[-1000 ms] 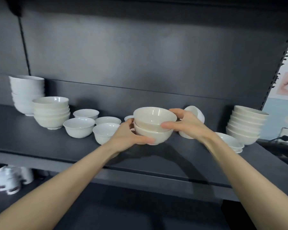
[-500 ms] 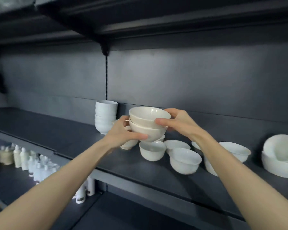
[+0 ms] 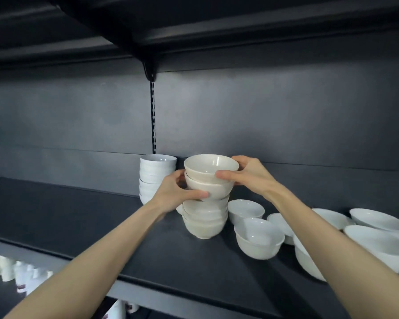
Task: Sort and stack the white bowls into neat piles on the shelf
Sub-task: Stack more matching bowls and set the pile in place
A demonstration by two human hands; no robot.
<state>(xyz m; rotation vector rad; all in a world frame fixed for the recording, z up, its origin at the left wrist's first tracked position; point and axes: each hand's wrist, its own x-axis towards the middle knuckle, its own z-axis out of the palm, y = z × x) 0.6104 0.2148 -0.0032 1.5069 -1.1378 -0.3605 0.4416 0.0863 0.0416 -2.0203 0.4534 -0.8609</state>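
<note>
We carry the pair over to the cream pile.

A second ago we held the pair [image 3: 207, 187] further right along the shelf [image 3: 78, 215], beyond the loose bowls [image 3: 258, 240]; now it hangs directly over the pile [image 3: 204, 221], just in front of the white stack [image 3: 157, 176]. Our left hand [image 3: 175, 194] grips the lower bowl, thumb across its front; our right hand [image 3: 249, 176] pinches the upper bowl's rim. We cannot tell whether the pair already rests in the pile. We judge these two nearly stacked: lower, square up, let go. The loose bowls remain unsorted.
</note>
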